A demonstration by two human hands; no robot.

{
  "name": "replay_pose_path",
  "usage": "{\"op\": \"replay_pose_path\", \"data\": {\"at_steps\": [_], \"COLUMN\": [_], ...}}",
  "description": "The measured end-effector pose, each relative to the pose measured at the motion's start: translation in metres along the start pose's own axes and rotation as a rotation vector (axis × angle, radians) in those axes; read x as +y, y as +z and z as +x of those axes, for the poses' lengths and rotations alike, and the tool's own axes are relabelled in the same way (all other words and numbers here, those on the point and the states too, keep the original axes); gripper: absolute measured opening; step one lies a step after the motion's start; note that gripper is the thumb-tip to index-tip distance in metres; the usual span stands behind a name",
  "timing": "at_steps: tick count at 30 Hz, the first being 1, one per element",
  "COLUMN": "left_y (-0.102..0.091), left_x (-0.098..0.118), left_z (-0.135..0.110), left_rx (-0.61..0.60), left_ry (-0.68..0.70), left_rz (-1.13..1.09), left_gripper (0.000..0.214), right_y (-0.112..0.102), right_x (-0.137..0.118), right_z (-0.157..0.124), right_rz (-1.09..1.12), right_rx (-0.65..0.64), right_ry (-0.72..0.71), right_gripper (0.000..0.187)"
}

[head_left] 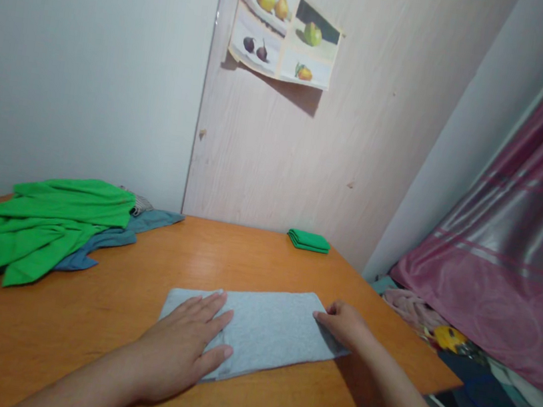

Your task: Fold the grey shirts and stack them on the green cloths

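A light grey garment [273, 332], folded into a long flat rectangle, lies across the front of the wooden table. My left hand [186, 340] rests flat on its left part, fingers spread, palm down. At the right end, my right hand [343, 323] pinches the garment's edge between thumb and fingers. The fabric under my left palm is hidden.
A loose heap of bright green cloth [62, 214] with blue-grey cloth [115, 239] under it lies at the table's left. A small folded green cloth [309, 240] sits at the back right. Beyond the table's right edge are a pink curtain [510, 264] and piled items.
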State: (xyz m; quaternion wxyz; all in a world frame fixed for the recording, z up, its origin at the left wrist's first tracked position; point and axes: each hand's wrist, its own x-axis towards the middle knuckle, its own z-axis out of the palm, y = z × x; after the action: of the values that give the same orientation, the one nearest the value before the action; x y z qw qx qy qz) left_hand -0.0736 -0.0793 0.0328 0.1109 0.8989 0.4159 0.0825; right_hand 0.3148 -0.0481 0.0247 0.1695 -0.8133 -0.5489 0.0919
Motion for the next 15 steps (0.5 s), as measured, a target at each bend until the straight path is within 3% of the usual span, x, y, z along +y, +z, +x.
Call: {"op": "replay_pose_path", "data": {"at_steps": [9, 15], "left_y": [-0.003, -0.004], "left_x": [0.003, 0.005], "left_z": [0.000, 0.000], "left_rx": [0.008, 0.001], "left_ry": [0.001, -0.003], "left_rz": [-0.017, -0.023], "left_gripper": [0.075, 0.076], "right_y": [-0.011, -0.017], "right_x": [-0.011, -0.013], "right_z": [0.005, 0.012], "right_rz": [0.090, 0.169], "right_rx": [-0.205, -0.217], "right_ry": [0.113, 0.097], "right_gripper": [0.026, 0.022]}}
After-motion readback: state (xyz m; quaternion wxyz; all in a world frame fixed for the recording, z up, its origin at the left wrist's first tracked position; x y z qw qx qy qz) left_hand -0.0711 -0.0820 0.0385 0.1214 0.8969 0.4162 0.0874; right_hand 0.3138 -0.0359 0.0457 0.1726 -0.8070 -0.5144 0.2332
